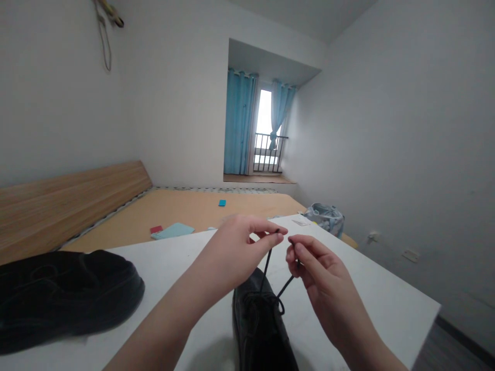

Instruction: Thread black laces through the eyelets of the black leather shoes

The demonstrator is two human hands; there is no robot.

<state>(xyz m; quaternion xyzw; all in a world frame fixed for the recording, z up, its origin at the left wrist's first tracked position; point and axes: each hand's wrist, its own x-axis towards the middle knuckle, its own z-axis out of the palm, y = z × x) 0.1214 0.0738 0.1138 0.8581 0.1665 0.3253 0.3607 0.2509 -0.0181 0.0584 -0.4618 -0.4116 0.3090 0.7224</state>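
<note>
A black shoe (263, 324) stands on the white table (185, 263), toe pointing away from me. Its black shoelace (266, 268) rises from the front of the lacing in two strands. My left hand (243, 247) pinches one strand between thumb and fingertips, above the toe. My right hand (320, 278) is closed on the other strand, a little to the right, the lace passing through its fingers. The two sets of fingertips are close together but apart. A small loop of lace hangs at the right side of the lacing. My left wrist partly covers the shoe's toe.
Another black shoe (69, 293) lies at the table's left. Beyond the table is a tan bed surface (204, 206) with a light blue sheet (174, 231), a red piece (156, 229) and a small blue square (222, 203). A patterned bag (327, 219) sits past the table's right edge.
</note>
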